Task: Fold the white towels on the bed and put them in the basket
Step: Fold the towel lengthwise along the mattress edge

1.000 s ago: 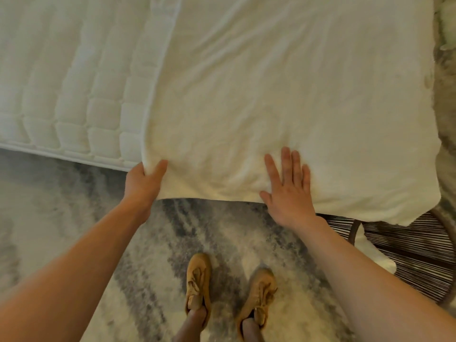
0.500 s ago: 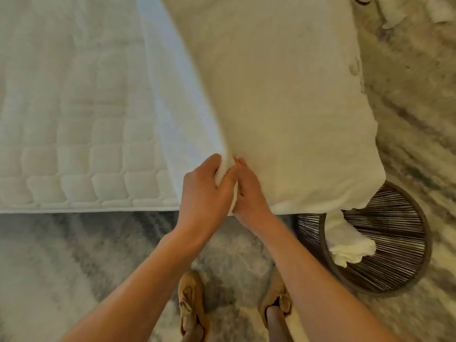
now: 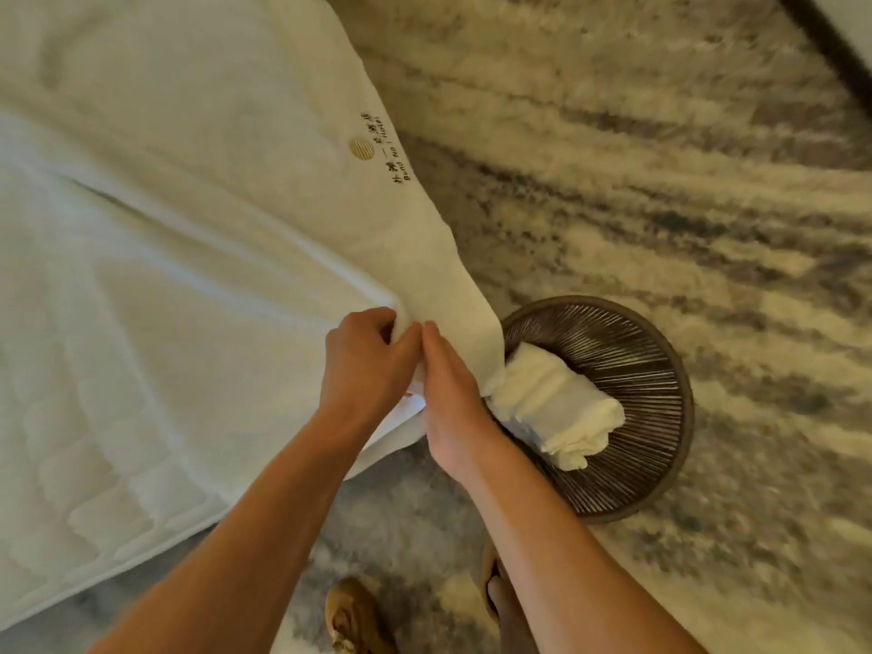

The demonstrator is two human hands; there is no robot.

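Note:
A large white towel point(image 3: 264, 148) with a gold logo and lettering lies folded over on the bed, its near corner at the bed's edge. My left hand point(image 3: 363, 361) and my right hand point(image 3: 448, 384) meet at that corner, both pinching the towel's layers together. To the right on the floor stands a dark round woven basket point(image 3: 632, 441). A folded white towel point(image 3: 552, 408) lies inside it, at its left side.
The quilted white mattress point(image 3: 108, 441) fills the left half of the view. A grey and cream patterned rug point(image 3: 660, 181) covers the floor. My tan shoes point(image 3: 354, 620) stand near the bottom edge. A dark strip runs along the top right corner.
My left hand carried the towel's left edge over to the right and both hands came together at one corner. The view swung right, bringing the basket fully into sight.

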